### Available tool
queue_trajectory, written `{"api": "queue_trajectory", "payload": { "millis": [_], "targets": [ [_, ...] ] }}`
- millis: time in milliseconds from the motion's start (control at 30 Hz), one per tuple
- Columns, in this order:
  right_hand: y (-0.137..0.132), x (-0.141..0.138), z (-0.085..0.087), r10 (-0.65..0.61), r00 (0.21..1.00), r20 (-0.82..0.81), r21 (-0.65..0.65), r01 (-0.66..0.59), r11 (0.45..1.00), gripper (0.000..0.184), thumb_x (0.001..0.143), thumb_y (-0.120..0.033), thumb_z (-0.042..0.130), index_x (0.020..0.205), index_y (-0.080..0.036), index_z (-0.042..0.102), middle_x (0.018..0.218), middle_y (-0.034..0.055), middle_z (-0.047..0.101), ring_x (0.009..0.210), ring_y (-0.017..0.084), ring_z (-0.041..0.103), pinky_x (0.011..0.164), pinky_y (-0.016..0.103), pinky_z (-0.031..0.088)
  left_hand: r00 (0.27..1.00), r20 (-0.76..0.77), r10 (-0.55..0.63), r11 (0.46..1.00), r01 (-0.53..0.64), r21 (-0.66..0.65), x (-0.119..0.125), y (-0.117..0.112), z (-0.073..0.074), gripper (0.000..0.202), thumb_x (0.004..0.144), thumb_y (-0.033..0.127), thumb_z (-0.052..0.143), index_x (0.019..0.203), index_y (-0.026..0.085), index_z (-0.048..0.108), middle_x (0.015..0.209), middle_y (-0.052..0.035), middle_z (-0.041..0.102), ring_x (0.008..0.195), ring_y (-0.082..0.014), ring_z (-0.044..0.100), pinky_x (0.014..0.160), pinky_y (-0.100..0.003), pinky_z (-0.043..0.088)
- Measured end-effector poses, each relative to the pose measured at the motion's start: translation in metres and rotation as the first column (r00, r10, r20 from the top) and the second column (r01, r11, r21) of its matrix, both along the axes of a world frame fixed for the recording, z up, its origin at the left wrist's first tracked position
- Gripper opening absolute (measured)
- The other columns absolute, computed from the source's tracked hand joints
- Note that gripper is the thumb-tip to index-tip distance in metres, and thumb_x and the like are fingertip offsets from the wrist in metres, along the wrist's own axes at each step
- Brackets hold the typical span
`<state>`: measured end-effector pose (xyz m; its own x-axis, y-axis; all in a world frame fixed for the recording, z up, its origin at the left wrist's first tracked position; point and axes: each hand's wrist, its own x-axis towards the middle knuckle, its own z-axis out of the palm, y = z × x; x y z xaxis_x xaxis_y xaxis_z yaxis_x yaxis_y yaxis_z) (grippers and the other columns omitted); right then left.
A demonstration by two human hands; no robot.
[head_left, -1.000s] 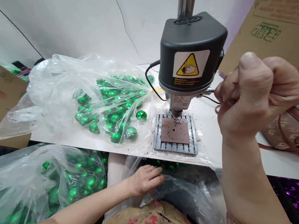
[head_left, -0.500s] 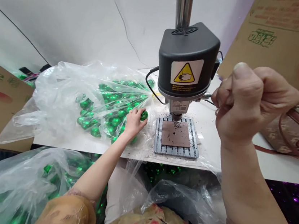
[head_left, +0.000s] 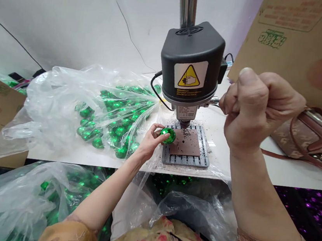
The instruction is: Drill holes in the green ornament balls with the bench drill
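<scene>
My left hand (head_left: 153, 140) pinches a shiny green faceted ball (head_left: 167, 136) between thumb and fingers, at the left edge of the drill press's slotted base plate (head_left: 203, 159). On that plate lies a brown square pad (head_left: 192, 147) with a small dark hole, strewn with dark crumbs. The black drill press head (head_left: 191, 61), bearing a yellow warning label, stands over the pad. My right hand (head_left: 258, 109) is closed in a fist around the press's feed lever (head_left: 214, 101); only a short metal piece of the lever shows beside the fingers.
A clear plastic bag (head_left: 54, 103) with many green balls (head_left: 121, 131) lies left on the white table (head_left: 283, 174). Cardboard boxes (head_left: 299, 43) stand at both sides. A handbag (head_left: 308, 134) rests at right. More bagged green balls (head_left: 61, 186) are below the table edge.
My left hand has moved right from the bagged balls to the base plate, carrying a green ball. My right hand keeps its grip on the lever. The view has shifted slightly.
</scene>
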<state>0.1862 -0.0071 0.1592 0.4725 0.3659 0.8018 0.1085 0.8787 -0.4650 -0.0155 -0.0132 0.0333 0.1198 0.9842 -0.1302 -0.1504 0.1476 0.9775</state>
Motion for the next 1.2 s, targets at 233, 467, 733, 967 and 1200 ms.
{"api": "queue_trajectory", "payload": {
  "millis": [233, 467, 733, 967, 1200],
  "targets": [
    [0.000, 0.003, -0.003, -0.003, 1.000, 0.014, -0.039, 0.004, 0.999, 0.054, 0.082, -0.043, 0.064, 0.050, -0.020, 0.026, 0.043, -0.0054, 0.024, 0.037, 0.006, 0.031, 0.039, 0.030, 0.024, 0.991, 0.131, 0.000, 0.998, 0.008, -0.058, 0.007, 0.014, -0.011, 0.050, 0.070, 0.035, 0.076, 0.114, 0.021, 0.057, 0.093, -0.0018, 0.067, 0.081, -0.0153, 0.065, 0.078, -0.036, 0.054],
    [-0.003, 0.002, -0.003, -0.009, 0.999, 0.050, -0.055, 0.012, 0.998, 0.050, 0.086, -0.038, 0.059, 0.053, -0.020, 0.026, 0.045, -0.0041, 0.027, 0.040, 0.008, 0.030, 0.042, 0.032, 0.024, 0.998, -0.047, 0.043, 0.988, -0.035, 0.153, 0.016, 0.018, -0.028, 0.050, 0.064, 0.035, 0.086, 0.104, 0.019, 0.061, 0.093, -0.0033, 0.070, 0.088, -0.0164, 0.066, 0.085, -0.033, 0.051],
    [-0.005, 0.002, -0.002, -0.013, 0.998, 0.057, -0.083, 0.017, 0.996, 0.051, 0.085, -0.041, 0.059, 0.052, -0.021, 0.026, 0.045, -0.0044, 0.028, 0.040, 0.008, 0.029, 0.043, 0.033, 0.025, 0.989, -0.140, -0.039, 0.973, 0.069, 0.222, 0.023, 0.024, -0.044, 0.053, 0.063, 0.033, 0.088, 0.109, 0.018, 0.065, 0.115, -0.0095, 0.069, 0.113, -0.0244, 0.063, 0.106, -0.044, 0.044],
    [-0.005, 0.002, -0.005, -0.053, 0.995, 0.085, -0.130, 0.064, 0.989, 0.052, 0.087, -0.046, 0.055, 0.055, -0.022, 0.022, 0.046, -0.0029, 0.027, 0.043, 0.010, 0.030, 0.045, 0.035, 0.028, 0.942, -0.334, -0.023, 0.939, 0.135, 0.317, 0.025, 0.019, -0.044, 0.053, 0.065, 0.036, 0.086, 0.111, 0.020, 0.066, 0.110, -0.0065, 0.069, 0.109, -0.0248, 0.062, 0.101, -0.041, 0.045],
    [-0.005, 0.003, -0.007, -0.036, 0.995, 0.089, -0.136, 0.048, 0.990, 0.046, 0.087, -0.047, 0.054, 0.055, -0.023, 0.031, 0.048, -0.0024, 0.030, 0.046, 0.011, 0.034, 0.049, 0.036, 0.031, 0.946, -0.324, -0.030, 0.913, 0.158, 0.377, 0.039, 0.006, -0.040, 0.052, 0.066, 0.037, 0.086, 0.108, 0.020, 0.059, 0.101, -0.0057, 0.067, 0.097, -0.0233, 0.063, 0.091, -0.038, 0.049]
  ]
}}
